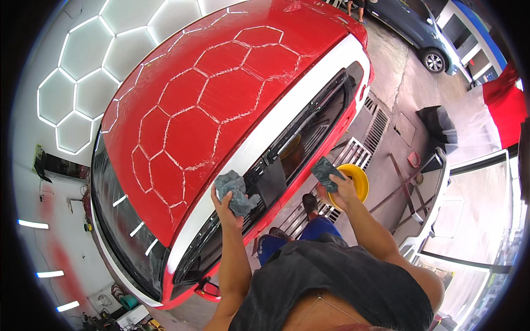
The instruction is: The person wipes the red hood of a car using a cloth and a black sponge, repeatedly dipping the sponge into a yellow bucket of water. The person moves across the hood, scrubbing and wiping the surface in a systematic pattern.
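Note:
My left hand (227, 202) holds a wet grey-blue cloth (234, 188) against the white edge of the roof and the top of the side windows. My right hand (344, 188) grips a dark rectangular sanding pad or sheet (325, 171) over the rim of a yellow bucket (361, 182). The car's red roof (186, 111) looks wet and reflects hexagonal ceiling lights. A white band (290, 101) runs along its near side, above the dark window trim (271, 155).
My feet are on a slatted metal bench (352, 155) beside the car. A side mirror (208, 289) juts out at the lower left. Floor grates (377, 126), a detached white panel (439, 194) and metal bars lie to the right. Farther off are a dark car (414, 31) and a person's legs.

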A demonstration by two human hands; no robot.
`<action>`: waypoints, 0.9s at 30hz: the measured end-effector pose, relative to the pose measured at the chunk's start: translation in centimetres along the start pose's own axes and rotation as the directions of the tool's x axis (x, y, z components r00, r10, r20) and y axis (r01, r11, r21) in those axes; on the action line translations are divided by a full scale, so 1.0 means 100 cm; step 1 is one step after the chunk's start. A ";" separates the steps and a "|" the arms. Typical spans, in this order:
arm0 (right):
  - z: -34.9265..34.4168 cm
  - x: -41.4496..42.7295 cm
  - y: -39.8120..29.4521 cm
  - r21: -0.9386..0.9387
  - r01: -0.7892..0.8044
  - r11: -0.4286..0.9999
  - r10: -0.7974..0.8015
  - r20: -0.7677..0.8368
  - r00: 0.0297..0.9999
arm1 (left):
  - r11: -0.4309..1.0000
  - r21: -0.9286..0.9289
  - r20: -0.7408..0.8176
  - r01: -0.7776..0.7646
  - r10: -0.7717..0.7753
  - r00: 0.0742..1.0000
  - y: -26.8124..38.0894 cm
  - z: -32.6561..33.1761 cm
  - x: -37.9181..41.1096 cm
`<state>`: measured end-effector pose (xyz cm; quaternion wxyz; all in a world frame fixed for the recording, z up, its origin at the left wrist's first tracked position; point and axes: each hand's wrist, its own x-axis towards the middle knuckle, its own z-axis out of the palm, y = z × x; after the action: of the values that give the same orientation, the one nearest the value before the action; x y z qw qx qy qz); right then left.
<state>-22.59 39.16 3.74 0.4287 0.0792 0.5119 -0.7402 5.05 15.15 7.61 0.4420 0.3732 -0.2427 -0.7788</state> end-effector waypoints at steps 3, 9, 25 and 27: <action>0.075 -0.022 0.004 0.060 -0.068 0.996 0.058 0.162 0.985 | 0.989 -0.050 0.072 0.141 -0.137 0.988 -0.015 0.004 -0.027; 0.131 -0.009 0.035 0.020 -0.176 0.984 0.159 0.341 0.927 | 0.892 0.005 0.220 0.452 -0.442 0.870 -0.074 -0.018 -0.035; -0.007 0.030 0.050 -0.663 0.163 0.731 -0.014 0.224 0.975 | 0.673 0.590 -0.180 0.446 -0.428 0.886 -0.128 0.056 -0.033; -0.053 0.048 0.081 -0.729 0.152 0.668 -0.070 0.142 0.987 | 0.686 0.529 -0.222 0.499 -0.455 0.862 -0.121 0.050 -0.031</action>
<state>-21.55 40.02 -6.98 0.4040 -0.1695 0.7479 -0.4988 -4.01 24.05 3.22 0.1004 0.5659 -0.3422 -0.7434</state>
